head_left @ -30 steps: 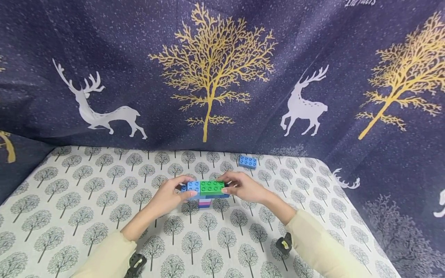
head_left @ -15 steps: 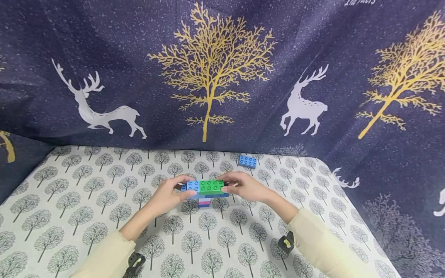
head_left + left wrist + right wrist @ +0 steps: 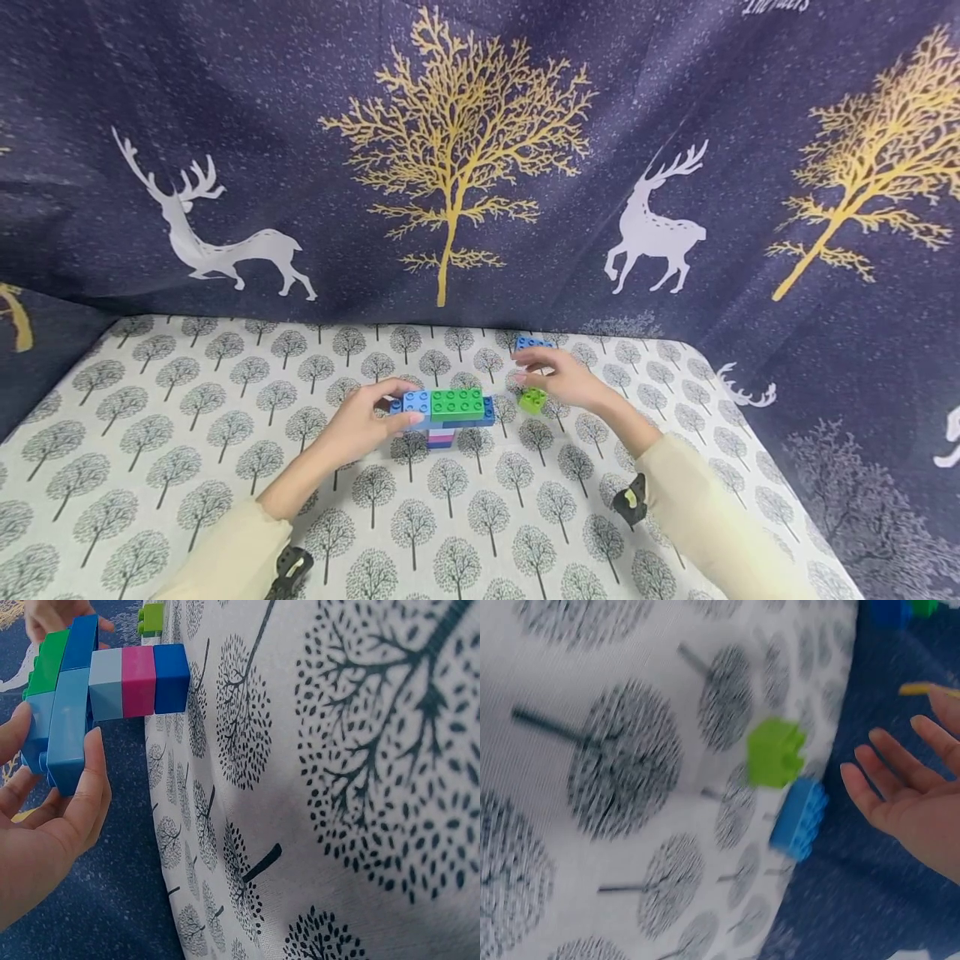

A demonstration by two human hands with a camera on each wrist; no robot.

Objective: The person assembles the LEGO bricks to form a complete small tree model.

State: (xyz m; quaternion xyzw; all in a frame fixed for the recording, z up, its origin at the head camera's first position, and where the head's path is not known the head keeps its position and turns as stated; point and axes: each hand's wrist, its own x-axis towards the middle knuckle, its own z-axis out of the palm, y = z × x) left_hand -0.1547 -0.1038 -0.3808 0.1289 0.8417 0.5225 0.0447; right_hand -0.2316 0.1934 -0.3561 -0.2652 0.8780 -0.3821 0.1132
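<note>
In the head view my left hand [image 3: 367, 421] grips the left end of a T-shaped toy-brick build. Its thumb lies against a light-blue brick [image 3: 417, 403]; the other fingers reach round behind. Beside that brick, on top, sits a green brick [image 3: 457, 403]. A dark-blue brick [image 3: 486, 412] lies beneath. The left wrist view shows a column of light-blue, pink [image 3: 138, 681] and dark-blue bricks supporting the crosspiece. My right hand [image 3: 558, 379] hovers apart from the build with fingers loosely bent, holding nothing, above a small lime-green brick [image 3: 533, 401].
A loose blue brick [image 3: 525, 342] lies farther back, partly covered by the right hand in the head view. The table has a white tree-print cloth [image 3: 450, 533]. Behind it hangs a dark-blue curtain [image 3: 525, 275] with deer and trees.
My right hand has let go of the build's right end and moved right and back. The lime-green brick and the build's right-end studs have come into sight. The left hand stays put.
</note>
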